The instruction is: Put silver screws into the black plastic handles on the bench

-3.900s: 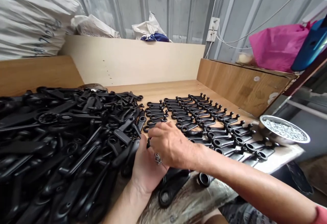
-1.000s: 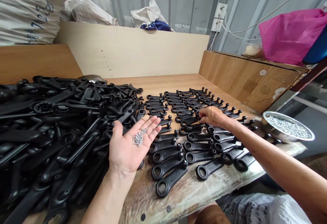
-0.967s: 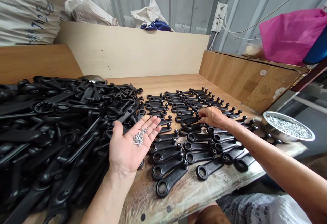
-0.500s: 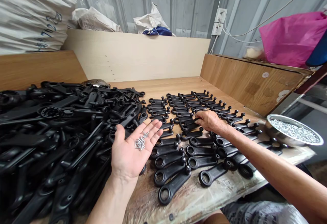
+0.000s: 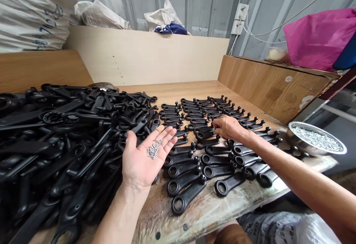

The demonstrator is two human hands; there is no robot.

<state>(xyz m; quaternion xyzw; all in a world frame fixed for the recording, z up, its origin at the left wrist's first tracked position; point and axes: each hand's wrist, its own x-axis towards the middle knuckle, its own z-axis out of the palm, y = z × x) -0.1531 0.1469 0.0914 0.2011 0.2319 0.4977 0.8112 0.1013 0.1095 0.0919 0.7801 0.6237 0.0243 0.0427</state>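
My left hand [image 5: 143, 158] lies palm up with its fingers stretched out. A small heap of short silver metal pins [image 5: 152, 151] rests on its palm. My right hand [image 5: 229, 128] reaches over rows of black plastic lever arms, its fingers pinched together at the far end of one black lever arm [image 5: 204, 134]. Whatever sits between those fingertips is hidden. Each lever arm has a ring at one end; many show a small ball-topped stud at the other. Closer to me lies another lever arm [image 5: 189, 195] of the same kind.
A large pile of loose black lever arms [image 5: 69, 151] covers the left side. At the right edge stands a metal bowl [image 5: 294, 145] full of silver pins. Board walls [image 5: 155, 56] close off the back. A pink bag [image 5: 317, 40] sits on the right-hand ledge.
The camera view has shifted slightly. My right hand stays pinched near the same lever arms, moving only a little, and my left palm still carries the pins.
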